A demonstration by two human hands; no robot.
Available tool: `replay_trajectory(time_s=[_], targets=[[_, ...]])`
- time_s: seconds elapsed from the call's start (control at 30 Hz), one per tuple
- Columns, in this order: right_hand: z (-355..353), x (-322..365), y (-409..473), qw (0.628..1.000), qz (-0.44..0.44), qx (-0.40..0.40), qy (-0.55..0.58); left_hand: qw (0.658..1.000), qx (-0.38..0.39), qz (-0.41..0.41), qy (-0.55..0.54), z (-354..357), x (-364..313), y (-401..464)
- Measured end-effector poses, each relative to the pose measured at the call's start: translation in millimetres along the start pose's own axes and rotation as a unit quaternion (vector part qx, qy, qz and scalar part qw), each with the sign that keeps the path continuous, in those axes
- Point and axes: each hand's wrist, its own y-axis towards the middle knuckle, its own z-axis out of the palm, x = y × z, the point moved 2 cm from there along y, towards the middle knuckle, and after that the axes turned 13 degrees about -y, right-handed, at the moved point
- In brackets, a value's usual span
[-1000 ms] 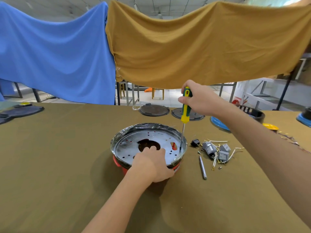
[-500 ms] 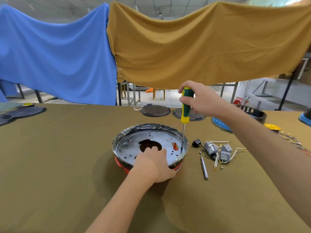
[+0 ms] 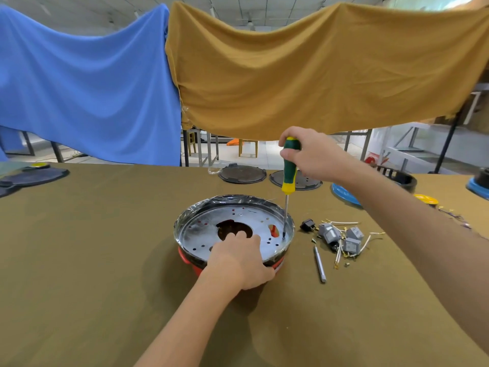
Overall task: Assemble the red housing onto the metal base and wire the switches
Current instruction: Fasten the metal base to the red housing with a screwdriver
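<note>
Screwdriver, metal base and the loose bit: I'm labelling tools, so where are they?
screwdriver [image 3: 289, 168]: head view, green handle.
metal base [image 3: 254, 217]: head view, bare plate.
loose bit [image 3: 319, 264]: head view, mid-shaft.

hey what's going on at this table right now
A person is screwing a metal base onto a red housing. The right hand grips a green and yellow screwdriver upright, tip near the base's right edge. The left hand rests on the base. Grey switches with wires lie loose alongside.
</note>
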Motion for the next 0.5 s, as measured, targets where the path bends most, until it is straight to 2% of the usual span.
replay_trajectory(time_s=[0.1,0.17,0.23,0.37,0.43,0.5], targets=[[9.5,5.6,-2.7,0.988,0.045,-0.069,-0.131,1.000,-0.001,0.002,-0.003,0.6,0.4,0.5],[11.5,9.8,-4.4,0.978,0.036,-0.099,-0.178,1.000,-0.002,0.002,-0.003,0.6,0.3,0.1],[10.6,12.3,-3.4,0.985,0.006,-0.077,-0.152,1.000,-0.001,0.002,-0.003,0.5,0.4,-0.5],[-1.6,5.7,-1.9,0.997,-0.019,0.065,0.021,1.000,-0.004,0.004,-0.003,0.2,-0.1,-0.9],[-4.8,1.5,-1.9,0.996,-0.031,0.059,0.059,1.000,-0.003,0.004,-0.002,0.3,-0.2,-0.5],[-3.4,-0.3,0.1,1.000,-0.020,0.005,0.006,1.000,-0.003,0.005,-0.001,0.2,-0.1,0.3]])
